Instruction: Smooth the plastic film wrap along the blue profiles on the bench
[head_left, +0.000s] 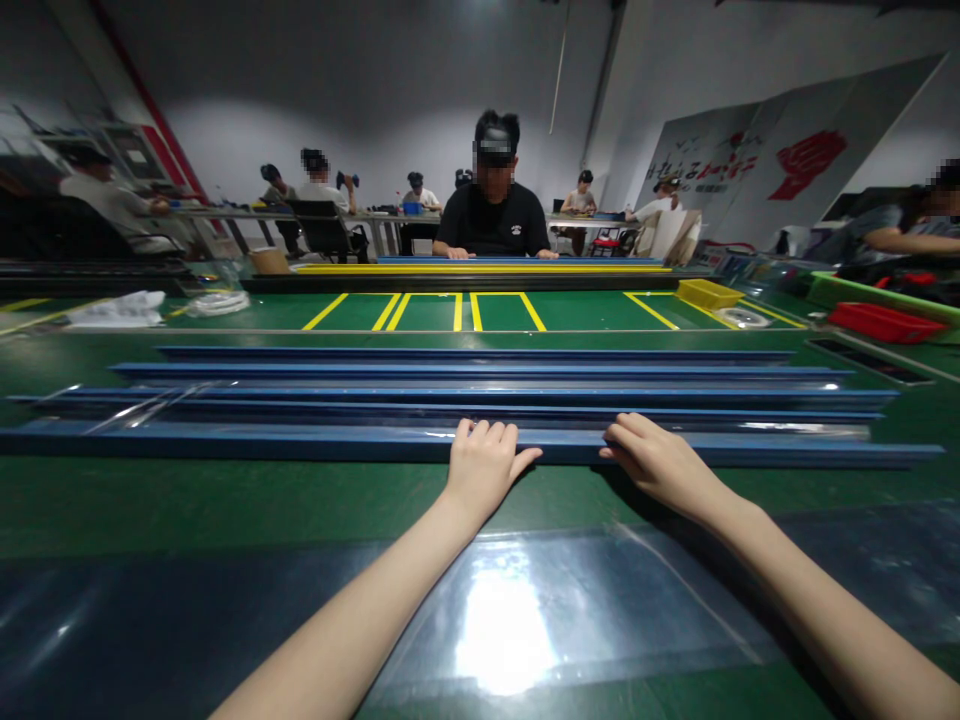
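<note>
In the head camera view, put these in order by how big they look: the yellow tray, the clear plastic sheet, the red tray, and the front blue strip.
Largest to smallest, as they look:
1. clear plastic sheet, nearest the camera
2. front blue strip
3. red tray
4. yellow tray

glare: whiting out clear sheet [502, 620] nearer than left hand [482, 462]
shadow: darkening below right hand [651, 455]
back wall [375, 90]: looking dim beyond both hands
edges: stretching

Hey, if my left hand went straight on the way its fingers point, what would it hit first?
Probably the next blue strip, just beyond the nearest strip where your left hand rests, though depth is unclear and it might pass above.
</note>
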